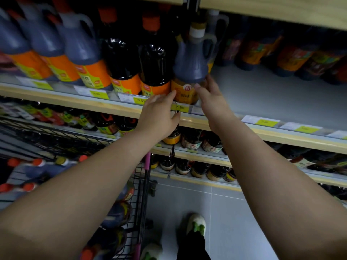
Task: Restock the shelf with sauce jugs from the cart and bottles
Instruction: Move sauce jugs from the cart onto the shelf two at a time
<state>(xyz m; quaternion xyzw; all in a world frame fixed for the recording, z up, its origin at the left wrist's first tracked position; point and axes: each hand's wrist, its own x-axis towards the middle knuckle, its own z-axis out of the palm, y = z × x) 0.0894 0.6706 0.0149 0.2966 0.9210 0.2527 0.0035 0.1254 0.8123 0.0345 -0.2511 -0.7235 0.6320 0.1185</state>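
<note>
Head view puts the jug (189, 66) upright at the front edge of the shelf (272, 91), touching the dark bottles (155, 62) on its left, with bare shelf to its right. I judge it full and heavy, its plastic stiff but smooth, so likely slippery at the shoulder. I would hold it by the loop handle (210, 45) near the neck, or with both palms low on the label. My left hand (157, 113) reaches up with straight fingers touching the label's lower left, thumb down by the price strip. My right hand (212, 98) lies flat-fingered against the lower right side, thumb on the label. Neither hand wraps it. Both arms stretch forward and up beside the cart (139, 186).
</note>
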